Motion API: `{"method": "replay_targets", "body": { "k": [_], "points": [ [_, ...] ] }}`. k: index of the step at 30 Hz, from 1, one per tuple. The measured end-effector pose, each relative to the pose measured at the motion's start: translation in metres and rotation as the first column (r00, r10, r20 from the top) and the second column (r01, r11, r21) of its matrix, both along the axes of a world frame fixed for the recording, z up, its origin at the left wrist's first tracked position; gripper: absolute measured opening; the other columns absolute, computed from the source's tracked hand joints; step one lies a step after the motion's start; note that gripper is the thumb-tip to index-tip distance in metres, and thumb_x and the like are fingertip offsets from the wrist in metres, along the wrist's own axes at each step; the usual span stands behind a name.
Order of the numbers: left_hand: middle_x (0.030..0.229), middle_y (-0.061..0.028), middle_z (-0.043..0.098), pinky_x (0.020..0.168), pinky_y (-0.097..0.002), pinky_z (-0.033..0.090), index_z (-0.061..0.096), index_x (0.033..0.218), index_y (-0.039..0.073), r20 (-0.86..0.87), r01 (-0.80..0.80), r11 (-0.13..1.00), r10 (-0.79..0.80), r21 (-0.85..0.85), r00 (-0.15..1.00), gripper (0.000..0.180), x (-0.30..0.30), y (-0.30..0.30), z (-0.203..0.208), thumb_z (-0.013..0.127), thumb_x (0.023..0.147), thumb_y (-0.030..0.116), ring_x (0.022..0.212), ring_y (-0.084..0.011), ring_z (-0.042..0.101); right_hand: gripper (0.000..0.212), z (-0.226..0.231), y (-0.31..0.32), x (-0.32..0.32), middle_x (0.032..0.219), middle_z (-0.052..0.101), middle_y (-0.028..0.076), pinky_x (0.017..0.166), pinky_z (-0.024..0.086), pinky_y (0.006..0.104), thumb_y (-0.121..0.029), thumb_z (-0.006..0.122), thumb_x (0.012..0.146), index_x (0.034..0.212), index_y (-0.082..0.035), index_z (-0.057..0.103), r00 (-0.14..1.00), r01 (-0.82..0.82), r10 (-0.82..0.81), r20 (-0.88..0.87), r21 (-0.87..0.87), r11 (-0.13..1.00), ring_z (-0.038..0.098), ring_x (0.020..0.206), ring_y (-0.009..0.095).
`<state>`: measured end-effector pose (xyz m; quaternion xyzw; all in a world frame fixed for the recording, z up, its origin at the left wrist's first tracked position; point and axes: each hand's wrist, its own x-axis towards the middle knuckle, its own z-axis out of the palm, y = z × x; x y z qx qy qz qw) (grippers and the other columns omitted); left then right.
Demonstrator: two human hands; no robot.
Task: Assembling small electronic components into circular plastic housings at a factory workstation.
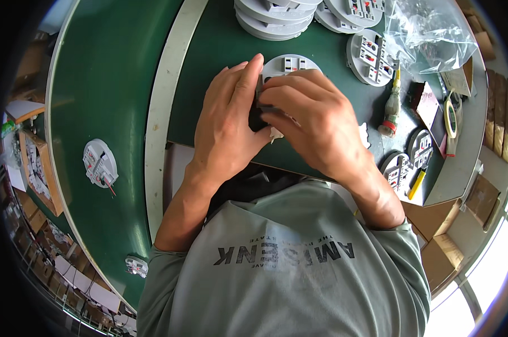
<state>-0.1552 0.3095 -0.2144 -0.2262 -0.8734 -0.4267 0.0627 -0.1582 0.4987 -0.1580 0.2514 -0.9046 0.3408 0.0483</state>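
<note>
Grey disc [293,64] at both hands on the green table [209,42], partly covered. Left hand [225,115]: fingers straight, thumb out, alongside the disc's left; can't tell if it grips. Right hand [317,112]: fingers curled over the disc (tips blurred, can't tell what they pinch). Stack [273,21] of discs beyond, clear bag [433,36] upper right, red-ended tool [392,105] right.
</note>
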Motion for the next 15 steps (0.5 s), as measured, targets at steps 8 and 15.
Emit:
{"method": "replay_targets", "body": {
  "k": [8, 15],
  "points": [
    [0.141, -0.0132, 0.064, 0.11, -0.0494, 0.051, 0.066, 0.139, 0.009, 0.031, -0.025, 0.992, 0.021, 0.127, 0.999, 0.076, -0.001, -0.002, 0.002, 0.096, 0.069, 0.01, 0.124, -0.0366, 0.063, 0.04, 0.01, 0.107, 0.045, 0.141, 0.067, 0.015, 0.097, 0.056, 0.0372, -0.022, 0.076, 0.099, 0.136, -0.006, 0.068, 0.719, 0.691, -0.691, -0.07, 0.172, 0.702, 0.07, 0.112, 0.025],
    [0.131, -0.0073, 0.071, 0.11, -0.0509, 0.051, 0.076, 0.12, 0.009, 0.018, -0.034, 0.994, 0.033, 0.1, 0.999, 0.048, -0.002, -0.003, -0.007, 0.093, 0.075, 0.011, 0.117, -0.0337, 0.067, 0.066, -0.008, 0.121, 0.032, 0.125, 0.069, 0.018, 0.085, 0.055, 0.0403, -0.039, 0.076, 0.098, 0.151, -0.006, 0.054, 0.491, 0.758, -0.87, 0.044, 0.47, 0.452, 0.071, 0.107, 0.03]
  ]
}}
